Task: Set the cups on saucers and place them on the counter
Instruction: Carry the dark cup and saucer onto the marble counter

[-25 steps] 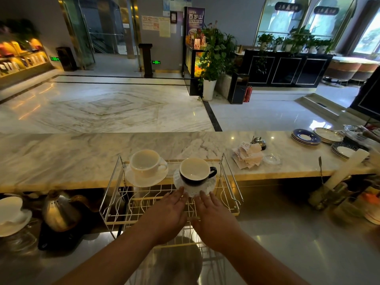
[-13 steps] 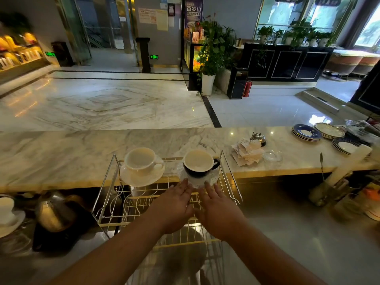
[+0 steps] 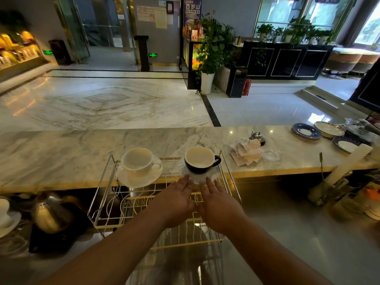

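Note:
A dark cup with a white inside (image 3: 200, 160) stands on a clear patterned saucer (image 3: 213, 175) at the near edge of the marble counter (image 3: 72, 153). Both of my hands reach to that saucer: the fingertips of my left hand (image 3: 176, 199) and of my right hand (image 3: 218, 203) touch its near rim, fingers extended. Left of it a white cup (image 3: 138, 161) rests on a white saucer (image 3: 137, 178), also at the counter's edge.
A wire dish rack (image 3: 107, 202) stands under my hands, below the counter edge. A metal kettle (image 3: 51, 212) and another white cup on a saucer (image 3: 6, 214) are at the lower left. Paper slips (image 3: 245, 151), a bell (image 3: 258, 137) and stacked plates (image 3: 306, 131) lie on the counter's right.
Both hands have moved forward with the dark cup and saucer, carrying it away from me onto the counter's edge. The white cup has not moved.

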The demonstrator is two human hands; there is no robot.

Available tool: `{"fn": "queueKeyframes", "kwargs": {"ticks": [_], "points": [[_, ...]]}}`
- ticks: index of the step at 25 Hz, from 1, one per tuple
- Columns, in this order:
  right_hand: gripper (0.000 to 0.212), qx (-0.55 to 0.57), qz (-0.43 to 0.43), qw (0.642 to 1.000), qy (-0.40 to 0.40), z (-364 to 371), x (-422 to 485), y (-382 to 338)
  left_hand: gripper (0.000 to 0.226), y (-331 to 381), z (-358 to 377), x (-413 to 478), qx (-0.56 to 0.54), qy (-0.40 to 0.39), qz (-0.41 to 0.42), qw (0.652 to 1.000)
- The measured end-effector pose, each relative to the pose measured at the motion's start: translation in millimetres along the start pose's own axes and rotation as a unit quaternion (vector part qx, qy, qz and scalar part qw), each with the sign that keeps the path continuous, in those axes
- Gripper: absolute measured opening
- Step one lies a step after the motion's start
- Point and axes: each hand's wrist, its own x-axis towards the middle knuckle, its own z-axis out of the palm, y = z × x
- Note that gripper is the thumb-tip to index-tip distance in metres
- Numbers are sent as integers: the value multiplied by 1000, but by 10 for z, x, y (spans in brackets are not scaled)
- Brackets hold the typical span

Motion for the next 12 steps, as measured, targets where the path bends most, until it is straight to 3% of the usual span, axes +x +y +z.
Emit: {"fn": "queueKeyframes", "kwargs": {"ticks": [6,12], "points": [[77,-13,-3,1000,7,16,-27,-16,75,20,39,-84,2,15,-10,1000],[73,-16,-17,997,73,121,-285,-196,78,48,233,-476,33,58,-50,997]]}}
